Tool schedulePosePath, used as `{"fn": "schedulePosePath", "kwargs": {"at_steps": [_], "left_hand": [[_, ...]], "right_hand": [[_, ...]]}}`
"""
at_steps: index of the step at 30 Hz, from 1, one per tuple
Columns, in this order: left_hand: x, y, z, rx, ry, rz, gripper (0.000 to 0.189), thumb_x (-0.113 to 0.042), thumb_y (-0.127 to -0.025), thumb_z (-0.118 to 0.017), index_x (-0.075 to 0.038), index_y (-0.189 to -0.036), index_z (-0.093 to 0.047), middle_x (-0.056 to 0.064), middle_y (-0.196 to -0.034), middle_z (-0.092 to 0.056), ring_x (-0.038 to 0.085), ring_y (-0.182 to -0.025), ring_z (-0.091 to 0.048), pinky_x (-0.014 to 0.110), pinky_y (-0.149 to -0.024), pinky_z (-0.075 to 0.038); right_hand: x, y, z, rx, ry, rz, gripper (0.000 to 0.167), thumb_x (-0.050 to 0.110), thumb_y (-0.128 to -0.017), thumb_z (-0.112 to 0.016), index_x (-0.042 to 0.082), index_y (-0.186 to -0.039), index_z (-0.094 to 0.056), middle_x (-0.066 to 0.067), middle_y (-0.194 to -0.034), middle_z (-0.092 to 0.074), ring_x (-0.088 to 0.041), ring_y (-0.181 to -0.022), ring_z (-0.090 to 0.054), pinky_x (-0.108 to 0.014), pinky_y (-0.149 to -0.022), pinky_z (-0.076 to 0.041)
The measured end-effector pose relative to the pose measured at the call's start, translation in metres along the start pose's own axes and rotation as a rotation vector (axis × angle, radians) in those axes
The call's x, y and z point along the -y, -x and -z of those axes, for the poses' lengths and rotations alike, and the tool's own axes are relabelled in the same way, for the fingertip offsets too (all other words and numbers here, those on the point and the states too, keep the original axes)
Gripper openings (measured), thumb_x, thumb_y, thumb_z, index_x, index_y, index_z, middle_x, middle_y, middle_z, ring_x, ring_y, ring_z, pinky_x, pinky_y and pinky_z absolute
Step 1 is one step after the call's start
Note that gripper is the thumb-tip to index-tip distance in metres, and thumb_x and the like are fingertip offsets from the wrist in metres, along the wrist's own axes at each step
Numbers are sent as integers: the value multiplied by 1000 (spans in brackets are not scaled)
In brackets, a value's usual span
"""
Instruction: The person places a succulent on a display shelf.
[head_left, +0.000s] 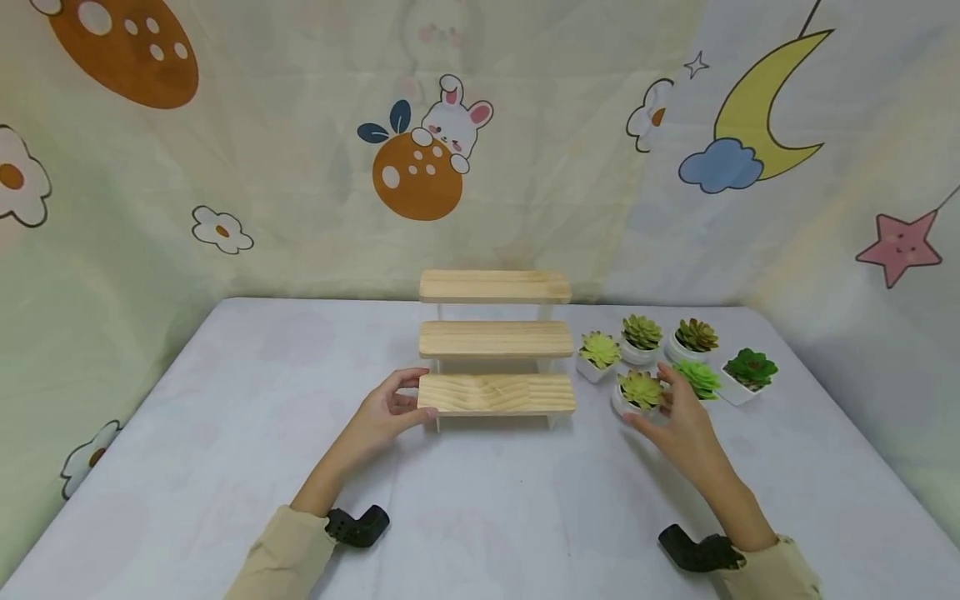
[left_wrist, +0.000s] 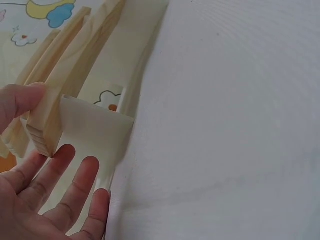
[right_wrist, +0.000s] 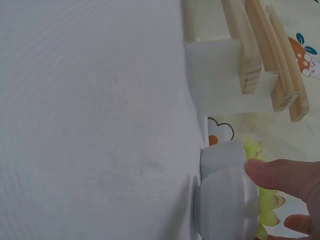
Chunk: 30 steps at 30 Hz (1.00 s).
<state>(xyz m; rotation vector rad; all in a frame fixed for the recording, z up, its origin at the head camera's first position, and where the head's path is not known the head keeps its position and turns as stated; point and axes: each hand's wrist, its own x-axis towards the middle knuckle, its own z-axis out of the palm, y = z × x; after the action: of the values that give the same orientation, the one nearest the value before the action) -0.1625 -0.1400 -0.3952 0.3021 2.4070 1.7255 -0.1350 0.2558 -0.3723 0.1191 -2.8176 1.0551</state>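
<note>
A three-tier display stand (head_left: pixel 495 393) with pale wooden boards and white supports stands mid-table. My left hand (head_left: pixel 390 408) holds the left end of its lowest board (left_wrist: pixel 45 120), the thumb on top and fingers spread beneath. On the right, my right hand (head_left: pixel 684 421) grips a potted succulent (head_left: pixel 640 390) with yellow-green leaves in a round white pot (right_wrist: pixel 227 205). Its thumb (right_wrist: pixel 257 170) lies at the pot's rim; the leaves partly hide the other fingers. The pot appears to stand on the table.
Several other potted succulents cluster around the right hand: a pale green one (head_left: pixel 600 350), a green one (head_left: pixel 641 332), a reddish one (head_left: pixel 696 335), a bright green one (head_left: pixel 699 379) and a dark green one (head_left: pixel 750 368). A printed cloth (head_left: pixel 525 233) hangs behind the white-covered table (head_left: pixel 480 517).
</note>
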Motion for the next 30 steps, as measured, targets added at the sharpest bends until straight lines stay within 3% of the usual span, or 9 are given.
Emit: {"fn": "schedulePosePath", "kwargs": {"at_steps": [10, 18, 25, 30], "left_hand": [[0, 1, 3, -8, 1, 8, 60, -22, -80, -73, -15, -134, -45, 11, -128, -50, 24, -103, -57, 30, -81, -45], [-1, -4, -3, -22, 15, 14, 60, -22, -79, -74, -17, -132, -47, 9, -127, -51, 23, -101, -57, 29, -80, -46], [-6, -3, -6, -28, 6, 22, 59, -23, -79, -74, -19, -132, -47, 8, -127, -51, 24, -104, -56, 31, -81, -47], [-3, 0, -6, -54, 10, 53, 58, -22, -79, -74, -19, -131, -48, 8, -127, -51, 23, -104, -55, 30, -79, -47]], "right_hand": [[-6, -5, -15, 51, -9, -78, 84, 26, -89, -63, -8, -143, -9, -36, -130, -39, -43, -107, -52, -49, -85, -46], [-6, -7, -12, 67, -47, -177, 91, 32, -88, -64, -7, -144, -4, -36, -133, -34, -44, -112, -47, -50, -88, -43], [-4, -6, -9, 22, -36, -151, 87, 27, -84, -69, -10, -140, -14, -32, -125, -40, -39, -102, -53, -41, -79, -48], [4, -5, -7, 50, -40, -150, 86, 29, -81, -72, -10, -139, -20, -30, -122, -44, -37, -101, -53, -36, -75, -48]]}}
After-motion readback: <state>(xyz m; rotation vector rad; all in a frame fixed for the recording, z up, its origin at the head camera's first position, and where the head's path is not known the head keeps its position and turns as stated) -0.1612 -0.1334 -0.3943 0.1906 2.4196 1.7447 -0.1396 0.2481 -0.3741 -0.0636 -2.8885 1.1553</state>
